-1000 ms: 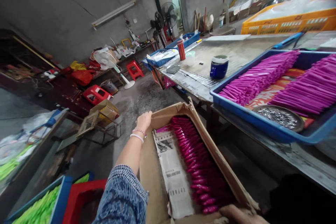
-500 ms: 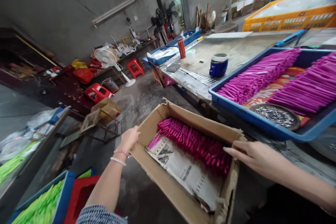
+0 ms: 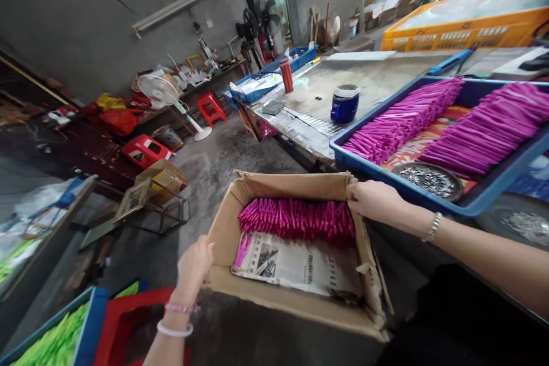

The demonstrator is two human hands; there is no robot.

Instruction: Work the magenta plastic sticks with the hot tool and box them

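Observation:
Between my two hands an open cardboard box [image 3: 283, 297] hangs above the floor. My left hand [image 3: 195, 266] is closed on its left wall, and my right hand [image 3: 373, 200] grips the right wall near the far corner. Inside, a row of dark pink clip-like plastic pieces [image 3: 295, 218] lies along the far wall. Newspaper [image 3: 291, 266] lines the bottom, with a few lighter pink pieces [image 3: 243, 249] at its left end. Fingers on the outer sides of the box are partly hidden.
To the right, a blue tray [image 3: 476, 206] holds rows of purple pieces [image 3: 484, 131] and a dish of small metal parts [image 3: 429, 180]. A blue mug [image 3: 345, 106] stands on the worktable [image 3: 313, 140]. Lower left are a red stool [image 3: 124, 311] and a tray of green pieces [image 3: 51, 337].
The box has turned and levelled, its long side now facing me more squarely. My left hand has moved down and left, my right hand up and slightly left. The view has shifted a little.

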